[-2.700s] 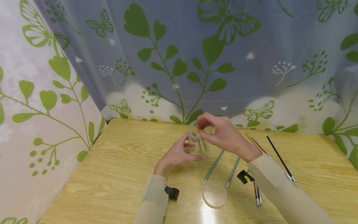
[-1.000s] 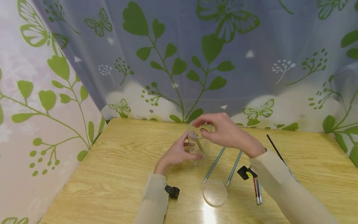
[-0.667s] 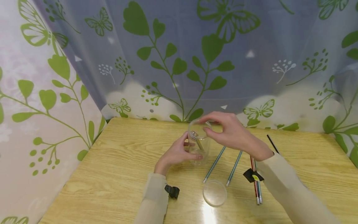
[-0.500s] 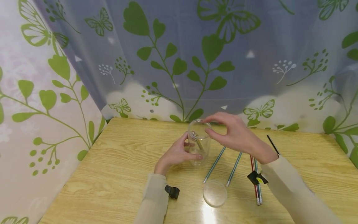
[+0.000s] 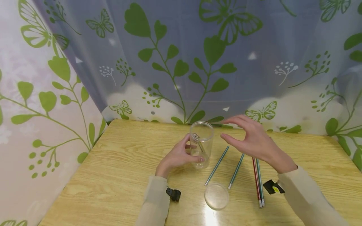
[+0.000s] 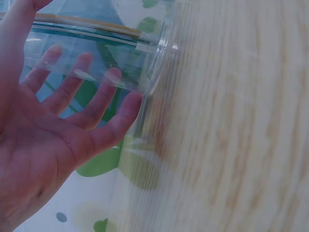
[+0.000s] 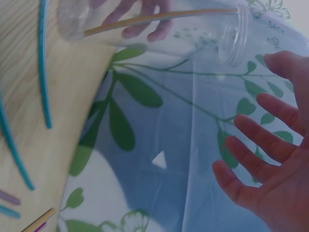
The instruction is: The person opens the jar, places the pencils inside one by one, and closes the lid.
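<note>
My left hand (image 5: 178,155) grips a clear plastic jar (image 5: 206,144) low on its side, thumb across the front and fingers behind. The jar stands upright with its mouth uncovered. Inside lean a few pencils: a yellow pencil (image 7: 161,17) shows in the right wrist view, and a teal pencil (image 6: 96,35) beside it in the left wrist view. To the right of the jar's rim, my right hand (image 5: 251,138) hovers with fingers spread and nothing in them. Two teal pencils, one (image 5: 217,165) nearer the jar and another (image 5: 236,171) farther right, lie below that hand.
A round clear lid (image 5: 216,196) lies flat in front of the jar. Farther right, a red pencil (image 5: 256,182) and a green-teal pencil (image 5: 260,185) lie side by side. More pencil tips, one of them yellow (image 7: 38,220), show in the right wrist view. Patterned curtains back the table.
My right hand has let a pencil drop into the jar, opened, and moved off to the right from its mouth. My left hand and the jar have stayed in place.
</note>
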{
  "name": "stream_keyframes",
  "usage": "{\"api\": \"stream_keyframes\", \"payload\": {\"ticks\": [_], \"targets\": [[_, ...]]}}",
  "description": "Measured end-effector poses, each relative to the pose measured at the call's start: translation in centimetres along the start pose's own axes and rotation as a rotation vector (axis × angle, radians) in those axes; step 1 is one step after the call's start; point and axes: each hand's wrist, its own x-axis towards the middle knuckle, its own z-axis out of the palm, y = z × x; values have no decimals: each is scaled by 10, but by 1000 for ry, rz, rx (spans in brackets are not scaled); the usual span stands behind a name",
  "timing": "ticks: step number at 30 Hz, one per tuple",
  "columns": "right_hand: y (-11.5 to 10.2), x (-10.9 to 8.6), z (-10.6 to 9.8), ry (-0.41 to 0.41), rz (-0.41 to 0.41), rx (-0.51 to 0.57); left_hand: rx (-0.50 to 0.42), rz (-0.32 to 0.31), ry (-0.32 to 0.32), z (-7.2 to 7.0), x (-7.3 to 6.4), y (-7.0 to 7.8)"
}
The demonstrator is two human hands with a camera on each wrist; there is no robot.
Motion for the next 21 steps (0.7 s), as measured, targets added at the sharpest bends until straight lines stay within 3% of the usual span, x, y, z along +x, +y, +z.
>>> {"api": "stream_keyframes", "payload": {"ticks": [11,21], "targets": [[26,-26,-7,21,99,-46,-6,-5,3,0,-2,3],[45,-46,-18,21,253,-39,-6,-5,2,0,0,0]]}}
